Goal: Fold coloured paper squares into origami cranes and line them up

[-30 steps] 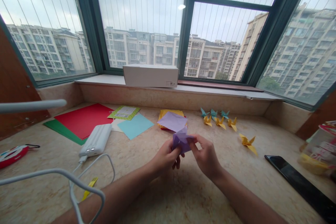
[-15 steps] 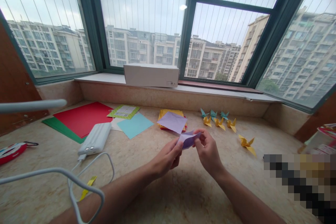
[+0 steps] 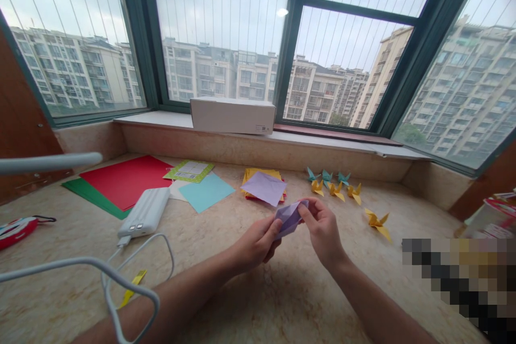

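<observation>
A partly folded piece of purple origami paper (image 3: 288, 219) is held up above the counter between my two hands. My left hand (image 3: 258, 239) pinches its left end, thumb on top and the other fingers underneath. At its upper right corner, my right hand (image 3: 323, 228) grips the paper between thumb and fingers. Just behind lies a stack of square paper with a flat purple sheet (image 3: 264, 187) on top and yellow sheets (image 3: 249, 174) below. To the right stand several folded paper cranes, teal ones (image 3: 327, 177) behind yellow ones (image 3: 336, 191), with a larger yellow crane (image 3: 378, 222) nearer.
On the left lie red paper (image 3: 127, 180), green paper (image 3: 94, 199), a light blue sheet (image 3: 207, 192) and a green-edged packet (image 3: 173, 173). A white power bank (image 3: 145, 212) trails a looping cable (image 3: 80, 262) near my left forearm. A white box (image 3: 233, 116) sits on the sill.
The purple paper has tilted and its raised flap now lies flatter, showing more of its face. My right thumb has moved onto the paper's upper right corner.
</observation>
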A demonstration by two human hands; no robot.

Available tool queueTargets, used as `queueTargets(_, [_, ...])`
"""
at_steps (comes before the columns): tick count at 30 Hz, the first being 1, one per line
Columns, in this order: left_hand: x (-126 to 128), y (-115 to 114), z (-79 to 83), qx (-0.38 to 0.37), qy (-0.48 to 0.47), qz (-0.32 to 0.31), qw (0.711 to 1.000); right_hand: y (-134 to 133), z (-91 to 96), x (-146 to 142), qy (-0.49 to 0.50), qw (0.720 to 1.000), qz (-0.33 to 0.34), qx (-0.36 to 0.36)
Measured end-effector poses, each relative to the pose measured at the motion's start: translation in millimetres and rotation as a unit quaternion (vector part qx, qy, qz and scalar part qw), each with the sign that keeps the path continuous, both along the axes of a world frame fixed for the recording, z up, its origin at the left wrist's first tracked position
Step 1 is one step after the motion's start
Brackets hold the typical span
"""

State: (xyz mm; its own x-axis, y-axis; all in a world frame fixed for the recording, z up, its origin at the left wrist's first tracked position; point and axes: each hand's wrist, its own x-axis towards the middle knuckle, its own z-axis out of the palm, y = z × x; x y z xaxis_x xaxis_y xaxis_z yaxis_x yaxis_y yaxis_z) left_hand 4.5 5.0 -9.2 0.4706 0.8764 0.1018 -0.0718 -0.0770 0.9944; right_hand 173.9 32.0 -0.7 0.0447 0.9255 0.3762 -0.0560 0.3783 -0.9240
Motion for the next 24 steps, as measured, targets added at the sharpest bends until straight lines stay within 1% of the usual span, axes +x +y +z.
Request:
queueTargets(4, [-1.4,0.6,3.7,0.030,0.010,0.010,0.999,0.2,3.8,2.1,0.005,1.000,0.028,0.000])
queueTargets(8, [-1.9,1.5,4.7,0.026,0.005,0.010,1.000,0.5,6.3,5.4,-0.035,0.998,0.043,0.018])
queueTargets(11, [-1.3,1.4,3.4,-0.001,-0.015,-0.002,1.000,1.0,7.0,5.6,-0.045,0.998,0.037,0.016])
queueTargets(15, [-2.0,-0.1,4.7,-0.029,-0.050,-0.040,0.997,2.3,6.0,3.2,-0.031,0.999,0.023,0.000])
queueTargets(18, [-2.8,-1.5,5.7,-0.024,-0.067,-0.054,0.996,3.0,4.3,1.4,-0.009,1.000,0.002,-0.007])
queueTargets(20, [-2.6,-1.9,4.2,-0.009,-0.061,-0.057,0.996,3.4,3.2,1.5,0.001,1.000,-0.007,-0.013])
queueTargets(22, [-1.6,-1.5,1.4,0.004,-0.046,-0.055,0.997,4.0,2.8,2.6,0.003,1.000,-0.013,-0.019])
queueTargets(24, [-0.7,-0.4,-1.3,0.001,-0.040,-0.046,0.998,4.8,3.4,4.1,0.009,1.000,-0.023,-0.019])
